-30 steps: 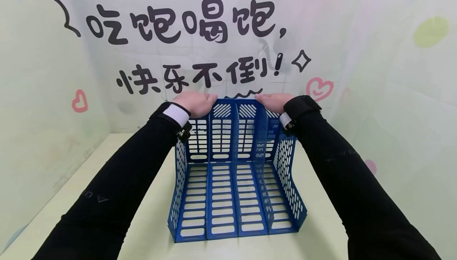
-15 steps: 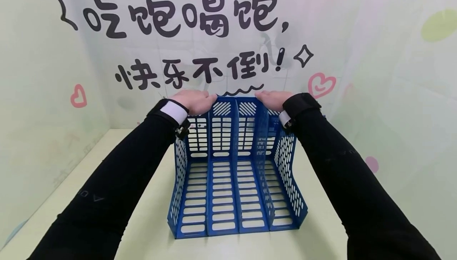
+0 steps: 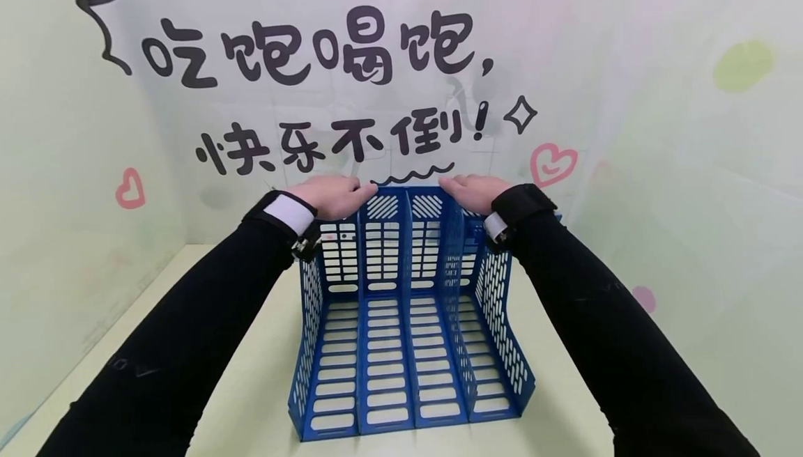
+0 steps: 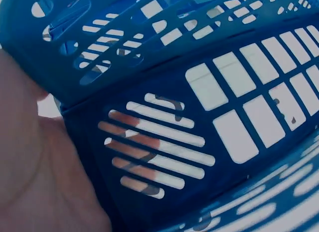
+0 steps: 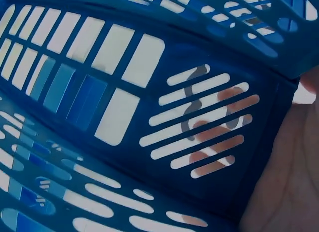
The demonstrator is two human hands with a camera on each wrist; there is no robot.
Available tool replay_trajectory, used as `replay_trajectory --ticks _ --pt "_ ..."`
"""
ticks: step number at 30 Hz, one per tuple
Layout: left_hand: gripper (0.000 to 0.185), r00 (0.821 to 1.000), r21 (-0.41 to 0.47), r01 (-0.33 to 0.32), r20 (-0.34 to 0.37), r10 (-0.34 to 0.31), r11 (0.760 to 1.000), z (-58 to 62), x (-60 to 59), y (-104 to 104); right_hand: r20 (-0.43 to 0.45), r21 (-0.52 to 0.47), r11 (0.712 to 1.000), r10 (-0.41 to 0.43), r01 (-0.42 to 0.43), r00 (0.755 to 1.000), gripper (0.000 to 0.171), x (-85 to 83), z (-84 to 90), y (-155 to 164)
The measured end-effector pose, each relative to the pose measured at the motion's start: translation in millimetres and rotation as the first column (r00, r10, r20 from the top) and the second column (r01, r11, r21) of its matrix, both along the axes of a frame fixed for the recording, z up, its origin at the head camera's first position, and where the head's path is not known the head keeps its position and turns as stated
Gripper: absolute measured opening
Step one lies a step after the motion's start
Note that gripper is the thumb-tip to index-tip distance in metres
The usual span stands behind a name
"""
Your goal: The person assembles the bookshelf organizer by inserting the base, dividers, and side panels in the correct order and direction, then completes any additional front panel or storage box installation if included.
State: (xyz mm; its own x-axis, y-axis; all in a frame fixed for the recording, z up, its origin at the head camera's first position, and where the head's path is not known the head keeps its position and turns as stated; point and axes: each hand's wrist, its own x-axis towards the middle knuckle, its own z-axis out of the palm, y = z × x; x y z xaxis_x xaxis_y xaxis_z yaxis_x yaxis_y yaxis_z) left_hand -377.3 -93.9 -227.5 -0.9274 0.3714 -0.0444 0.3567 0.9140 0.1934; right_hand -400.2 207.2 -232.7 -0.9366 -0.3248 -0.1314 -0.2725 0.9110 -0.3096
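A blue plastic desktop file rack (image 3: 360,401) with slotted walls and upright dividers stands on the table, its open front towards me. My left hand (image 3: 335,196) grips the top edge of its back panel on the left. On the right part of that same edge, my right hand (image 3: 478,192) holds on. Through the slanted slots in the left wrist view, fingers (image 4: 133,186) show behind the panel, with the palm on the near side. The right wrist view likewise shows fingers (image 5: 214,168) behind the slots. Part of each hand is hidden by the panel.
Pale tabletop (image 3: 251,401) surrounds the rack. A printed white curtain (image 3: 665,129) with black lettering hangs behind and at both sides. Something blue (image 5: 84,102) shows through the back panel's slots on the right; its kind cannot be made out.
The head view has tilted slightly, shifting the whole scene up and then down. Both hands keep the same hold, and the rack shows no clear movement against the curtain.
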Motion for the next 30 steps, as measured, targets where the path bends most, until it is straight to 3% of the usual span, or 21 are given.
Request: replay_trajectory --ticks 5,9,12,16,19,21,23,26,28,30 --pt "0.063 0.995 0.172 0.071 -0.086 -0.057 0.983 8.5 6.8 -19 -0.147 -0.068 0.996 0.045 -0.055 0.988 0.070 4.5 4.0 6" --pt "0.065 0.992 0.354 0.042 -0.124 0.002 0.934 8.3 16.3 -45 -0.285 -0.181 0.980 0.026 -0.081 0.958 0.070 29.8 8.3 26" --pt "0.070 0.994 0.509 -0.008 -0.092 0.063 0.861 -4.3 21.9 -63 -0.373 -0.220 0.969 0.024 -0.114 0.927 0.072 60.4 0.5 45" --pt "0.075 0.997 0.672 -0.066 0.018 0.073 0.737 -34.3 20.0 -79 -0.423 -0.223 0.961 0.058 -0.165 0.905 0.075 100.0 -32.0 63" --pt "0.082 0.991 0.755 -0.119 0.126 0.034 0.645 -62.7 16.0 -82 -0.405 -0.229 0.954 0.090 -0.196 0.910 0.078 126.2 -68.7 72" --pt "0.086 0.984 0.785 -0.153 0.178 0.018 0.600 -82.3 14.8 -82 -0.407 -0.237 0.950 0.091 -0.201 0.909 0.081 143.0 -94.5 76" --pt "0.084 0.980 0.804 -0.159 0.199 -0.007 0.572 -100.7 14.5 -82 -0.403 -0.242 0.951 0.083 -0.193 0.911 0.086 159.9 -118.7 79" --pt "0.074 0.980 0.803 -0.149 0.197 -0.020 0.577 -123.2 16.0 -83 -0.305 -0.271 0.955 0.032 -0.119 0.952 0.096 185.2 -147.7 83" --pt "0.069 0.981 0.798 -0.135 0.189 -0.032 0.587 -133.8 17.1 -85 -0.166 -0.291 0.956 -0.015 -0.034 0.986 0.104 197.3 -162.2 84" --pt "0.069 0.981 0.799 -0.143 0.192 -0.022 0.584 -141.1 19.4 -89 -0.030 -0.300 0.954 -0.044 0.033 0.999 0.105 203.8 -173.2 85"
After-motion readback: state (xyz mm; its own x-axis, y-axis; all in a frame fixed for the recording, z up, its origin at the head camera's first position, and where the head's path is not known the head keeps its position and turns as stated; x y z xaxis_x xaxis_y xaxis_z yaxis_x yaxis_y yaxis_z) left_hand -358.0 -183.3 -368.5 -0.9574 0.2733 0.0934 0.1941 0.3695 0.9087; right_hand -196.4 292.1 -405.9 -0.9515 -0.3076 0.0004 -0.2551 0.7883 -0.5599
